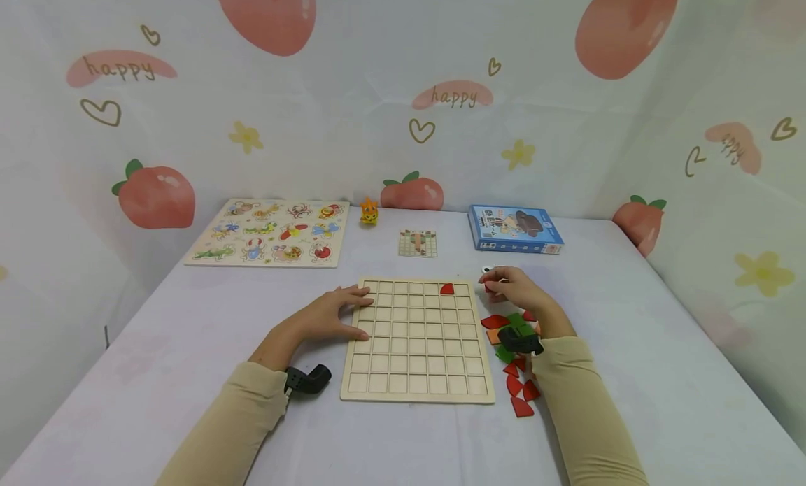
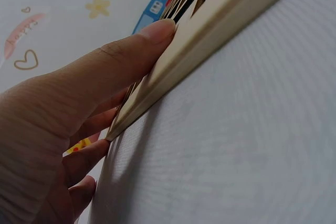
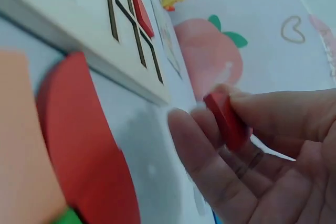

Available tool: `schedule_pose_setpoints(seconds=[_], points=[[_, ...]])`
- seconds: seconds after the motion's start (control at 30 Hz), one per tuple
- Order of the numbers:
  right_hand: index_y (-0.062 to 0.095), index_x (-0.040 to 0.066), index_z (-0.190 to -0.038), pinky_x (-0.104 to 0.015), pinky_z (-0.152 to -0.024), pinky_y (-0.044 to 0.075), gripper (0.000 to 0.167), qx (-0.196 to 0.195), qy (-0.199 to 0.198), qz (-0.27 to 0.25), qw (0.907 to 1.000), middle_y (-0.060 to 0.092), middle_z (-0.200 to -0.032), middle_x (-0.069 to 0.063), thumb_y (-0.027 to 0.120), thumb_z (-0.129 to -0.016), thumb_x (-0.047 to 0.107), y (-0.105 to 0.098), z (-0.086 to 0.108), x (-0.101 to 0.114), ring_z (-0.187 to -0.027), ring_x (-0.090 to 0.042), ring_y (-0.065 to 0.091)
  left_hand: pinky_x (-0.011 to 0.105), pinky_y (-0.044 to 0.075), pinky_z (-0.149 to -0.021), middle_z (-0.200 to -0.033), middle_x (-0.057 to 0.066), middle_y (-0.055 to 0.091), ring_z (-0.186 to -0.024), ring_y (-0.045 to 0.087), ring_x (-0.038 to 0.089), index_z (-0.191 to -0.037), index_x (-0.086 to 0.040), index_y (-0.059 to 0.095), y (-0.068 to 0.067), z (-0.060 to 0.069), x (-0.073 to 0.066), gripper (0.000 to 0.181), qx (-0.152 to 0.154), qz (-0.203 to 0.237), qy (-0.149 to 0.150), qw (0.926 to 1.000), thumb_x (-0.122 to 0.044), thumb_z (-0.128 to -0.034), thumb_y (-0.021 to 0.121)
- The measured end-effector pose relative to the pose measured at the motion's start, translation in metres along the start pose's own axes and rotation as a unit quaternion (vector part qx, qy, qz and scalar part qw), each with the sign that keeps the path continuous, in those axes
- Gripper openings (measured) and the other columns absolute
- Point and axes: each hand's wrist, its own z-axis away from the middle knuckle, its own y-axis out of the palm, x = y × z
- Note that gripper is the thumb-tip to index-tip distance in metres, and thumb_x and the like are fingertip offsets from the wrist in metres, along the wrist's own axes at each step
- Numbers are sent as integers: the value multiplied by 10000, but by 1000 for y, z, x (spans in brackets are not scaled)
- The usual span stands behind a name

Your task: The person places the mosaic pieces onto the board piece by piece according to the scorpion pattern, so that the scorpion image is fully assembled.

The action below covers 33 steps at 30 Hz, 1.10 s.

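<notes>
Your left hand (image 1: 327, 317) rests with fingers extended on the grid board's (image 1: 418, 398) left edge; your right hand (image 1: 518, 291) pinches a red piece (image 3: 229, 123) beside its far right corner, probably best squared up before lowering flat

A white fabric backdrop (image 1: 352, 108) is hanging behind the bench (image 1: 390, 444) and running along both sides, and it's showing off big cartoon peaches (image 1: 157, 199), yellow flowers (image 1: 245, 137), outlined hearts (image 1: 100, 112) and "happy" lettering (image 1: 462, 95). Pale cloth (image 1: 189, 353) is covering the bench, with pretty soft light falling across everything.
</notes>
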Motion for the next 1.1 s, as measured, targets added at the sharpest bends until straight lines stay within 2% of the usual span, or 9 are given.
schedule_pose_setpoints(seconds=[0.13, 0.27, 0.43, 0.57, 0.83, 1.1], points=[[562, -88, -1118, -295, -771, 557, 256, -157, 13, 14, 9999, 618, -993, -177, 493, -961, 101, 5, -2, 6, -799, -138, 582, 541, 125, -1167, -1510, 8, 335, -1433, 164, 341, -1343, -185, 521, 1, 0, 1, 746, 3, -36, -47, 10000, -507, -710, 750], [620, -54, -1065, -283, -718, 515, 237, -288, 79, 136, 9995, 650, -902, -106, 559, -928, 130, 9, -6, 10, -768, -170, 583, 542, 129, -1166, -1511, 7, 334, -1433, 167, 338, -1343, -185, 521, 1, -1, 1, 745, 16, -48, -48, 10000, -502, -710, 753], [656, -33, -1006, -277, -652, 459, 223, -143, 139, 69, 9998, 649, -800, -29, 617, -895, 156, 15, -11, 11, -722, -176, 557, 541, 123, -1168, -1510, 16, 335, -1431, 164, 349, -1341, -179, 524, 1, -1, 1, 743, 7, -26, -11, 10000, -498, -711, 754], [646, -29, -973, -256, -642, 487, 194, -33, 197, -96, 9998, 640, -776, -12, 637, -880, 141, 21, -15, 11, -680, -147, 549, 538, 118, -1169, -1508, 19, 339, -1431, 166, 348, -1338, -174, 527, 0, -1, 0, 742, -9, 9, 1, 10000, -493, -709, 758], [631, -58, -945, -243, -650, 550, 172, -54, 402, -255, 9989, 644, -794, -59, 648, -867, 94, 29, -14, 9, -632, -89, 627, 553, 125, -1162, -1510, 19, 335, -1430, 162, 355, -1338, -177, 527, 1, -1, 0, 744, 19, 18, -35, 10000, -496, -707, 757], [664, -67, -910, -273, -662, 562, 156, -204, 421, -23, 9989, 645, -804, -101, 655, -858, 80, 30, -12, 15, -620, -83, 627, 547, 128, -1165, -1507, 26, 341, -1427, 175, 358, -1334, -172, 532, 0, 0, -1, 740, -11, -17, 0, 10000, -500, -708, 754]])
